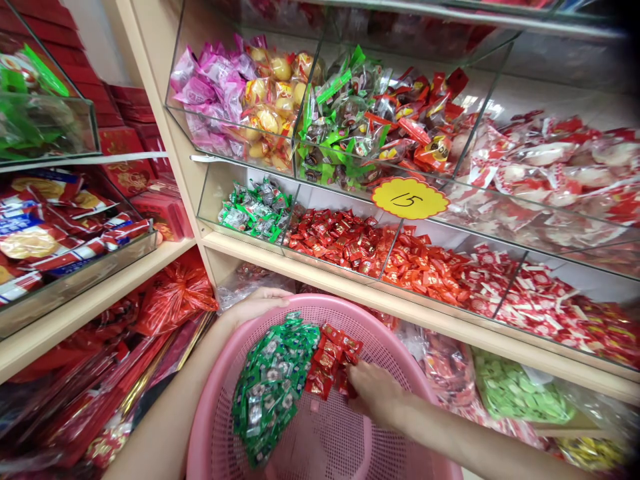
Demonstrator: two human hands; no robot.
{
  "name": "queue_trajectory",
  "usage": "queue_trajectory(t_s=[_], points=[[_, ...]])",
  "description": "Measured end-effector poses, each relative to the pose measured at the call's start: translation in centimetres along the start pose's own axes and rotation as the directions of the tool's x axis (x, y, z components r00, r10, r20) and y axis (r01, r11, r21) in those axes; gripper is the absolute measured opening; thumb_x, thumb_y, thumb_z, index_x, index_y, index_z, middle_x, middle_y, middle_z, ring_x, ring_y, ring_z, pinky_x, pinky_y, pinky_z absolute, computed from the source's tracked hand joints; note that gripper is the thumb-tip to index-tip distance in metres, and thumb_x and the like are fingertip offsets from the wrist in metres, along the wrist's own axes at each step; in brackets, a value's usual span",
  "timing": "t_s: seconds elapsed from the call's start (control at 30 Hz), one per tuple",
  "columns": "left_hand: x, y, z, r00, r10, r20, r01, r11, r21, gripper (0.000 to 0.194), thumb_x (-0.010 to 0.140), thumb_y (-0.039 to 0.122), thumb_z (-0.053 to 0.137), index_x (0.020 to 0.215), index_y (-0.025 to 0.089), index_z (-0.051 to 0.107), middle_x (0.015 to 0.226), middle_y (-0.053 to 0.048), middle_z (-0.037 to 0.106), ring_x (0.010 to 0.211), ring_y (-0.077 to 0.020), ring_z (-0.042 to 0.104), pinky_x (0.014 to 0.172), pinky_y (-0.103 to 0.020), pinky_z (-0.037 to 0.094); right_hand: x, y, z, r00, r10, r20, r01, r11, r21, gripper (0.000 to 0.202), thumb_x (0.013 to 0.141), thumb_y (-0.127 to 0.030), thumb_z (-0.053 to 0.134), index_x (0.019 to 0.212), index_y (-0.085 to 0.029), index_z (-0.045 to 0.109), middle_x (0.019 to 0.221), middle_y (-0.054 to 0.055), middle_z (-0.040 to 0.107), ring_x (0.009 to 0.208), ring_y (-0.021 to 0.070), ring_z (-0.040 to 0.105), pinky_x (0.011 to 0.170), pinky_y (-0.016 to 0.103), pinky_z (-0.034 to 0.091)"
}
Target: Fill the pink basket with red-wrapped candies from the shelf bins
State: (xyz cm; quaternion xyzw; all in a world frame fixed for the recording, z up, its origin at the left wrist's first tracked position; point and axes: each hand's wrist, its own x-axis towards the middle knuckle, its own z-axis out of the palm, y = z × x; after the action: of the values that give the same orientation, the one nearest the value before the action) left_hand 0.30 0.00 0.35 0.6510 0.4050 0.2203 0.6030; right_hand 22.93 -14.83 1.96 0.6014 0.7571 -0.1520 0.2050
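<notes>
A pink perforated plastic basket point(395, 340) is tilted up in front of the shelves. My left hand point(267, 301) grips its far left rim, with the fingers partly hidden behind the edge. Green-wrapped candies point(275, 380) lie heaped along the basket's left side. Beside them sits a smaller pile of red-wrapped candies point(327, 360). Inside the basket, my right hand point(375, 393) is at the right side of the red pile, slightly blurred. Its fingers are curled against red candies, and the fingertips are partly hidden.
Clear shelf bins hold green-silver candies point(257, 210), red candies point(335, 240) and orange-red candies point(425, 267). Larger packaged sweets point(280, 100) fill the bins above. A yellow price tag point(410, 198) reads 15. Below the wooden shelf edge point(320, 273) are bagged green candies point(520, 387).
</notes>
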Motion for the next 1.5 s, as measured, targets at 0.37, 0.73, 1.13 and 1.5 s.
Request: queue_trajectory(t_s=[0.37,0.73,1.13,1.5], points=[[0.1,-0.3,0.0,1.000,-0.004,-0.005,0.004,1.000,-0.004,0.047,0.063,0.039,0.062,0.104,0.015,0.059,0.103,-0.006,0.063,0.092,-0.0208,0.057,0.079,-0.027,0.043,0.0,0.6,-0.3,0.999,-0.028,-0.036,0.030,0.998,0.057,0.042,0.064,-0.012,0.055,0.105,-0.009,0.049,0.092,0.012,0.061,0.085,0.0236,0.058,0.069,0.029,0.043],[0.3,-0.6,-0.1,1.000,0.010,0.021,-0.010,1.000,-0.018,0.045,0.066,0.037,0.061,0.105,0.014,0.058,0.103,-0.007,0.063,0.090,-0.0207,0.057,0.079,-0.028,0.043,1.1,0.7,-1.7,0.999,0.001,-0.038,0.000,0.999,0.042,0.026,0.065,-0.021,0.059,0.089,-0.011,0.058,0.091,0.012,0.062,0.086,0.0235,0.057,0.068,0.028,0.042],[0.4,-0.7,0.0,1.000,0.018,0.020,-0.018,1.000,-0.025,0.046,0.066,0.036,0.060,0.106,0.013,0.058,0.102,-0.007,0.063,0.088,-0.0201,0.058,0.079,-0.028,0.043,0.7,0.0,-0.4,0.997,0.045,-0.058,-0.048,0.996,-0.068,0.055,0.063,-0.025,0.066,0.111,-0.007,0.047,0.086,0.015,0.064,0.081,0.0289,0.060,0.066,0.034,0.046],[0.9,-1.4,-0.1,0.999,0.010,0.042,-0.005,0.994,-0.113,0.046,0.065,0.035,0.062,0.105,0.012,0.058,0.098,-0.007,0.064,0.086,-0.0200,0.059,0.078,-0.028,0.043,0.4,0.9,-7.1,0.959,-0.082,-0.272,0.094,0.995,0.031,0.033,0.069,-0.045,0.057,0.084,-0.015,0.057,0.078,0.009,0.063,0.072,0.0200,0.058,0.056,0.025,0.038]])
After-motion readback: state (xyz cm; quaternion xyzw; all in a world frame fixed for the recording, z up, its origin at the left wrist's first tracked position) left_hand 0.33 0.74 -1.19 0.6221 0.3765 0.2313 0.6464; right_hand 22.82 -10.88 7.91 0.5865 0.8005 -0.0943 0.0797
